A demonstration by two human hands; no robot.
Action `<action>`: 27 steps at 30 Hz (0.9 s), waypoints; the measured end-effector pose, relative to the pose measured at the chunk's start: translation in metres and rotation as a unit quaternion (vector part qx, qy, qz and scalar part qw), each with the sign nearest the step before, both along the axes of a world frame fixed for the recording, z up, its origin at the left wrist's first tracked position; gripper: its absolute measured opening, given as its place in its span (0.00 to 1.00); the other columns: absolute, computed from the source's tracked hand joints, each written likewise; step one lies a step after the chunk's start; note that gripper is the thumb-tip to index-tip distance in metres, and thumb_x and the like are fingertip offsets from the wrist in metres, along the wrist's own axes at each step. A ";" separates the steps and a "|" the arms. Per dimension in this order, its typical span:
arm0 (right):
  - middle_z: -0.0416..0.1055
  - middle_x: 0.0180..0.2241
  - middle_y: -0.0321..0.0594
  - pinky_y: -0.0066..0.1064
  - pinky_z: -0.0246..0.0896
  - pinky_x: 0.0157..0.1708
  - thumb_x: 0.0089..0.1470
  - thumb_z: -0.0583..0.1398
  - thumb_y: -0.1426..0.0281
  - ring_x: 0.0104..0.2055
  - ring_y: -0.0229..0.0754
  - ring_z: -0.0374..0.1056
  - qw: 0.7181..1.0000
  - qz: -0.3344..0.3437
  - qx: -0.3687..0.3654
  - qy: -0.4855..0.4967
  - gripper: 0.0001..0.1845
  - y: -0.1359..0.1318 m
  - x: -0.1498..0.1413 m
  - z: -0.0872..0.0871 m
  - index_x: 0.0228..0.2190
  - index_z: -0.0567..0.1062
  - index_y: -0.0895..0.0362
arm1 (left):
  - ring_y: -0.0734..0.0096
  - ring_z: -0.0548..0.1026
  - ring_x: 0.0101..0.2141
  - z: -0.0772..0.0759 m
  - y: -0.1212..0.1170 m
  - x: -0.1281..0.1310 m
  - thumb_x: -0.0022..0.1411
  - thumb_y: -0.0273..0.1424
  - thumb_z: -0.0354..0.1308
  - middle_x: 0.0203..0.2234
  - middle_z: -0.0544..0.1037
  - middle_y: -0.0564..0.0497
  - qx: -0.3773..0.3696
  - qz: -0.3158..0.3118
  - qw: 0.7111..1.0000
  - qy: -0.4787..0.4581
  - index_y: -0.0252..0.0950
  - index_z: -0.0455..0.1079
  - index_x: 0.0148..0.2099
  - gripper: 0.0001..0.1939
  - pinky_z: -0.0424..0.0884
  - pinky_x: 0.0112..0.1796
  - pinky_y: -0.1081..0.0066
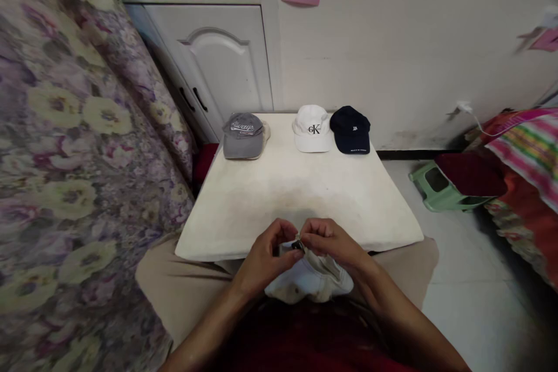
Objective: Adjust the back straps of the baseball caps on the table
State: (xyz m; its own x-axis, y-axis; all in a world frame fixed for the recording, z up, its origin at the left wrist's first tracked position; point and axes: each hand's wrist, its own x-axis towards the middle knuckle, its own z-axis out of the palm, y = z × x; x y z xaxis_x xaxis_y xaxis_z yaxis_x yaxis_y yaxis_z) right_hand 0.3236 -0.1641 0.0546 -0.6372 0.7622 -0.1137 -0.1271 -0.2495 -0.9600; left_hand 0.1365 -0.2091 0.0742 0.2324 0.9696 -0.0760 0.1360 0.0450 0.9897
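A pale, whitish baseball cap (300, 282) sits in my lap at the near edge of the table, its opening turned up. At its back strap is a small dark buckle (297, 244). My left hand (267, 253) pinches this buckle between thumb and fingers. Close beside it, my right hand (329, 241) is closed on the light strap end, its fingertips nearly meeting the left ones. The fingers partly cover the strap, so how it runs through the buckle cannot be made out.
On the cream-covered table (279, 180), a grey cap (244, 138) lies far left, over a paler one. A white cap (312, 129) and a navy cap (351, 131) stand far right. A floral curtain (87, 174) hangs left; a green stool (451, 195) is right.
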 end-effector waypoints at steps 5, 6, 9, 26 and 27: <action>0.59 0.17 0.28 0.24 0.41 0.19 0.52 0.65 0.59 0.18 0.30 0.49 1.000 -0.021 -0.005 0.007 0.16 0.003 0.000 -0.005 0.26 0.71 0.59 | 0.70 0.69 0.39 -0.015 -0.007 0.009 0.62 0.28 0.60 0.38 0.68 0.51 0.194 0.092 0.976 0.035 0.40 0.65 0.44 0.09 0.67 0.41 0.69; 0.59 0.17 0.28 0.24 0.41 0.19 0.52 0.65 0.58 0.18 0.30 0.49 1.000 -0.023 -0.009 0.008 0.16 0.003 0.000 -0.006 0.26 0.71 0.59 | 0.69 0.69 0.40 -0.016 -0.007 0.010 0.63 0.27 0.59 0.39 0.68 0.51 0.233 0.096 0.966 0.054 0.39 0.65 0.43 0.07 0.67 0.42 0.69; 0.59 0.17 0.28 0.24 0.41 0.18 0.52 0.65 0.58 0.18 0.30 0.49 0.999 -0.023 -0.022 0.013 0.16 0.003 0.000 -0.013 0.26 0.71 0.58 | 0.70 0.71 0.41 -0.017 -0.009 0.011 0.64 0.23 0.57 0.38 0.71 0.50 0.288 0.079 0.948 0.113 0.39 0.67 0.42 0.07 0.66 0.42 0.70; 0.61 0.15 0.28 0.23 0.41 0.17 0.52 0.66 0.58 0.16 0.29 0.49 0.998 0.017 -0.051 0.030 0.16 -0.003 0.000 -0.017 0.26 0.72 0.58 | 0.68 0.72 0.37 -0.010 -0.018 0.009 0.63 0.22 0.57 0.34 0.73 0.51 0.249 0.094 0.954 0.136 0.37 0.69 0.38 0.05 0.68 0.38 0.69; 0.61 0.15 0.28 0.23 0.41 0.16 0.52 0.65 0.58 0.16 0.29 0.49 0.998 0.013 -0.052 0.027 0.16 -0.003 -0.001 -0.018 0.26 0.72 0.58 | 0.68 0.72 0.37 -0.011 -0.019 0.009 0.63 0.22 0.57 0.34 0.73 0.50 0.274 0.098 0.943 0.161 0.37 0.69 0.37 0.05 0.67 0.38 0.69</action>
State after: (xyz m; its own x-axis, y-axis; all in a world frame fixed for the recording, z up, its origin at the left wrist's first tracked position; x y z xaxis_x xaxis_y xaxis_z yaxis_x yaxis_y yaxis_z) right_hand 0.3228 -0.1669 0.0370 -0.6645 0.7309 -0.1559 -0.1708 -0.3516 -0.9204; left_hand 0.1459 -0.2277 0.0637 0.0959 0.9059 0.4124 0.4759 -0.4057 0.7803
